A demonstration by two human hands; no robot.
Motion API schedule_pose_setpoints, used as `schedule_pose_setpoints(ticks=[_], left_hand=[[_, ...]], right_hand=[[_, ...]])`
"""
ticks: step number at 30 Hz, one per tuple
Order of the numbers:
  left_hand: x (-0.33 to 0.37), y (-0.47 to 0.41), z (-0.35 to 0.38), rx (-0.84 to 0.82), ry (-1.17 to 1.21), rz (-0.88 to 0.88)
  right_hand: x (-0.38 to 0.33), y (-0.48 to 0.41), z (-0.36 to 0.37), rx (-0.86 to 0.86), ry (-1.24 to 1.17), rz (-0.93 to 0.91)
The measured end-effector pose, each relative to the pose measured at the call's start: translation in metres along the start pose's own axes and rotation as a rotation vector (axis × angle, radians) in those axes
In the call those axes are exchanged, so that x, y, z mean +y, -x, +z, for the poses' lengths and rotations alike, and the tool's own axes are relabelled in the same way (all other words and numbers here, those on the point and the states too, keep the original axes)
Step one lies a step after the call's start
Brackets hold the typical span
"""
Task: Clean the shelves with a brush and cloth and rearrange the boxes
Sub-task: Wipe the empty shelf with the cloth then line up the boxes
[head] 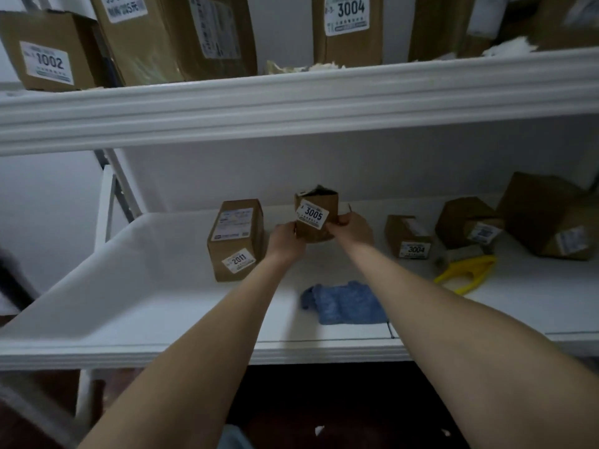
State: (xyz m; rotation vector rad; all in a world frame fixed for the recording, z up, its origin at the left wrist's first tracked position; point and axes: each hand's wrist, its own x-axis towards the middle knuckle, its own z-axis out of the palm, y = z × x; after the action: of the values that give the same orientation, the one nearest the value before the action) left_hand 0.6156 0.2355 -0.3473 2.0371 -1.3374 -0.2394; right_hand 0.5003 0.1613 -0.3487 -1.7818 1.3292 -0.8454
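Ctr frame: small box 3005 (316,218) was grasped by both grips, left grip (287,236) on its left edge, right grip (351,230) on its right. Top looked torn open, dark inside, contents unclear. It was over the lower shelf (162,286), betw box 2011 (238,238) at left & box 3004 (408,236) at right. Blue cloth (343,303) lay lower ctr, under the forearms; yellow brush (466,270) right of it. Upper shelf (291,102) carried box 1002 (48,50), upper left.
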Motion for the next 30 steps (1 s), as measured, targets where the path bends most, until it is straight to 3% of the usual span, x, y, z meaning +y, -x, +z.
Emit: schedule_pose_setpoints(ticks=[4,17,22,24,25,27,29,30], left_hand=[[-0.004,-0.006,0.027,-0.085,-0.068,-0.088],[-0.014,-0.015,0.033,-0.084,-0.101,-0.233],[-0.004,0.003,0.013,0.159,-0.008,-0.375],[0.002,0.018,0.007,0.225,-0.024,-0.201],[0.007,0.024,0.006,0.147,-0.03,-0.055],[0.017,0.041,0.012,-0.254,-0.083,0.162],[0.026,0.057,0.026,-0.625,-0.226,0.215],[0.029,0.062,0.034,-0.673,-0.295,0.236]], right_hand=[[0.026,-0.003,-0.004,-0.109,0.073,0.07],[0.031,0.0,0.021,-0.27,0.116,0.114],[0.024,0.006,-0.001,-0.157,0.195,0.133],[0.023,0.008,-0.012,-0.134,0.245,0.127],[0.023,0.011,-0.016,-0.124,0.273,0.123],[0.022,0.021,-0.025,-0.104,0.325,0.117],[0.026,0.029,-0.037,-0.082,0.355,0.092],[0.029,0.032,-0.046,-0.059,0.354,0.078]])
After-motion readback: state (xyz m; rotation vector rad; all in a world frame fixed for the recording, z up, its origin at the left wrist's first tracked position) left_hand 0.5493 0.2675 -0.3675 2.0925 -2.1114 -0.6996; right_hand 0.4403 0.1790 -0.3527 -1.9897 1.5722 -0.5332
